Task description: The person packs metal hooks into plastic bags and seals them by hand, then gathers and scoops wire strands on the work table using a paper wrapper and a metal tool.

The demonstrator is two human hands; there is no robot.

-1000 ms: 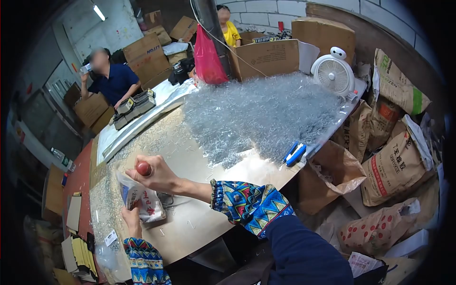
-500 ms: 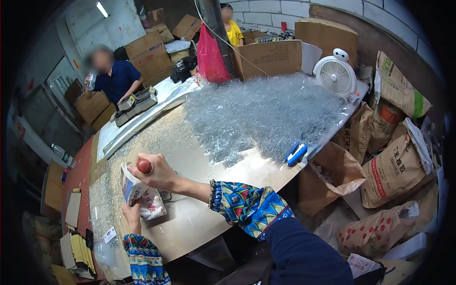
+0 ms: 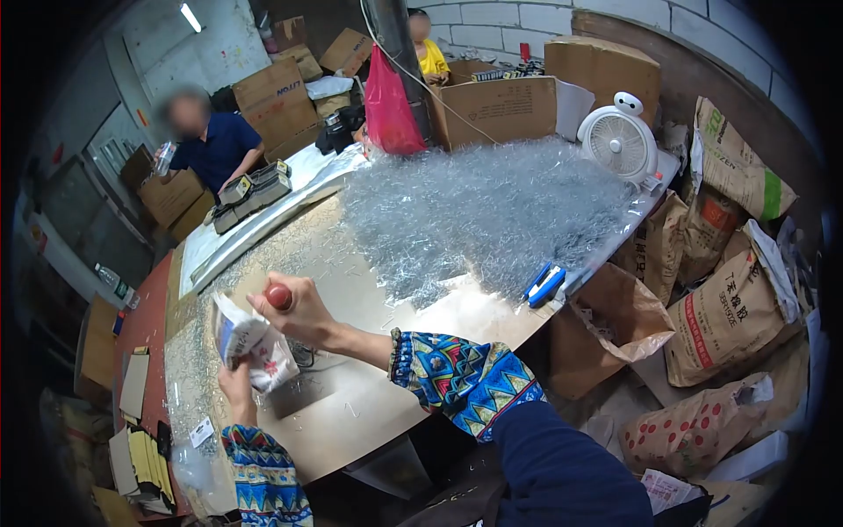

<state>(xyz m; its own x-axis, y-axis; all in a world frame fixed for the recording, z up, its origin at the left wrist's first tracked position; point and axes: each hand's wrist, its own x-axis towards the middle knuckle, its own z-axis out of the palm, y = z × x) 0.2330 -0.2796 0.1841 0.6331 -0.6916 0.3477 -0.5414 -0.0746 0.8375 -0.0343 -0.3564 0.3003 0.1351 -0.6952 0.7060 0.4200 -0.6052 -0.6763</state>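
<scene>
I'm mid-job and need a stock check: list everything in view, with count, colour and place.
Bag: one, white, held near left
Handle: one, red-brown, held beside bag
Table: one, tan-topped, centre
Bits: uncountable, clear-grey, across table
Stapler: one, blue, table's right edge
Fan: one, white, table's far right
Pink bag: one, pink, by pillar
Blocks: several, grey, far left
Boxes: several, brown, background
Sacks: several, mostly brown, right
Bottles: at least two, clear, left
People: two, navy and yellow tops, background
Lamp: one, white, upper left
Left hand: one, blue-patterned sleeve, gripping bag
Right hand: one, matching sleeve, gripping handle
</scene>
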